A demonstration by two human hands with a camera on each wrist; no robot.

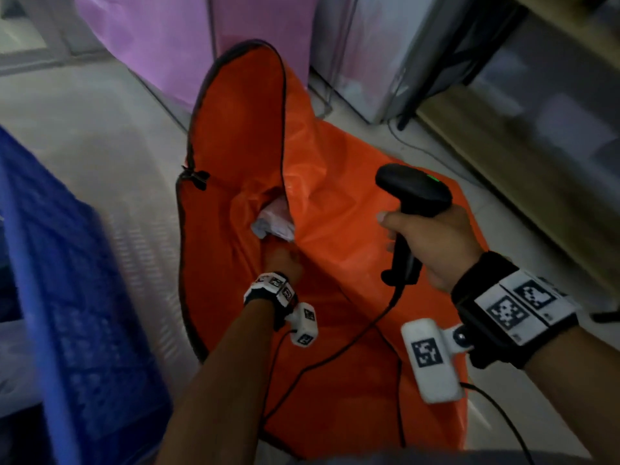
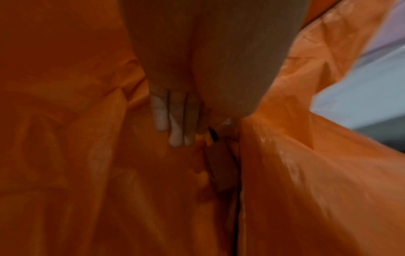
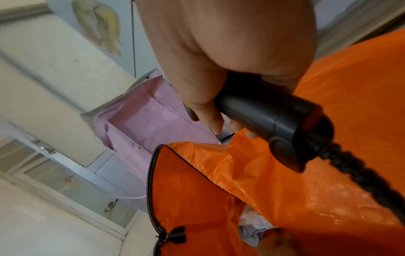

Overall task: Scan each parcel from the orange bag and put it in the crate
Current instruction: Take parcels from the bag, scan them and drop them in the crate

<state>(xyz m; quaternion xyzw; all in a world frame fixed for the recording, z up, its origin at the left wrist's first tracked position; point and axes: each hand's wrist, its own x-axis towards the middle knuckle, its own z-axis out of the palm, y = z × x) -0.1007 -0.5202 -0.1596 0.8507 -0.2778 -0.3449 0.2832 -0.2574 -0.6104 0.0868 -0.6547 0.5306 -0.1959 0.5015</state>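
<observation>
Parcel [image 1: 273, 224] sits crumpled inside the orange bag [image 1: 335, 246] — long axis unclear. Your left hand [image 1: 283, 260] reaches in, grip can't be told; right hand [image 1: 432, 243] clamps the scanner [image 1: 411, 196], head pointing bagward.

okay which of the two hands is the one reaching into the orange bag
The left hand: it reaches into the orange bag, while the right hand holds the black scanner.

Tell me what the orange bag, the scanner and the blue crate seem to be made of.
Orange bag: thin plastic-coated or woven sheet, slightly glossy; it creases, glints, and has a dark sewn edge binding. Scanner in the right hand: hard matte black plastic with a smooth moulded handle, probably. Blue crate: likely rigid moulded plastic with perforated walls, though it is blurred.
</observation>
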